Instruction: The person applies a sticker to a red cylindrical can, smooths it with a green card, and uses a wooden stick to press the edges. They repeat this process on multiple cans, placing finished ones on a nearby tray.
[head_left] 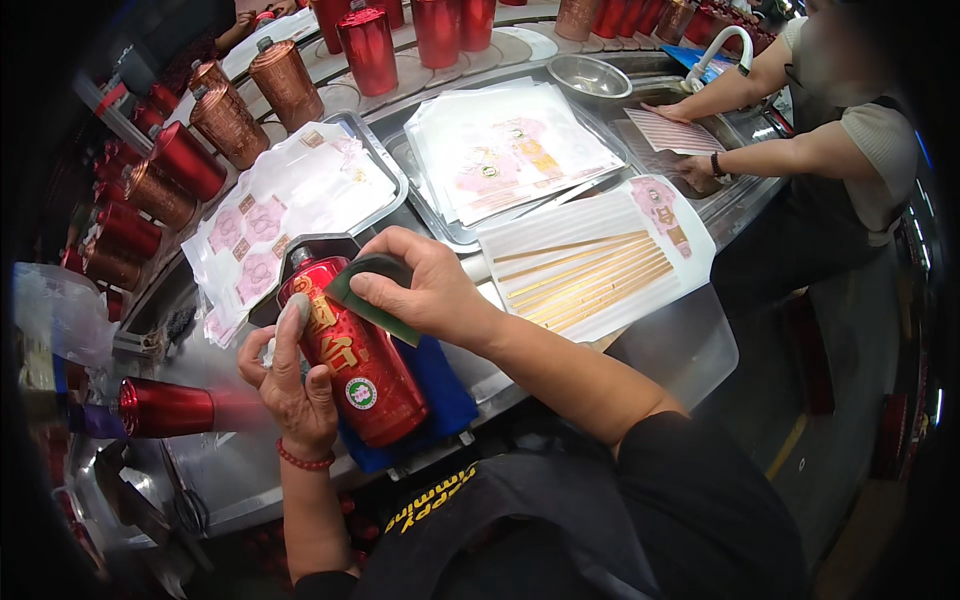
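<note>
A glossy red bottle with gold lettering and a round green-and-white emblem lies tilted on a blue cloth in front of me. My right hand pinches a flat dark-green scraper, whose edge meets the bottle's upper part. At the bottle's left side is my left hand, fingers apart. Pale coverings show on some of its fingertips, and one long finger rests against the bottle near the lettering. A red bead bracelet circles that wrist.
Printed decal sheets lie stacked on trays ahead, more sheets to their left. A sheet of gold strips sits right. Red and copper bottles line the curved conveyor. A co-worker's hands hold a striped sheet at the sink.
</note>
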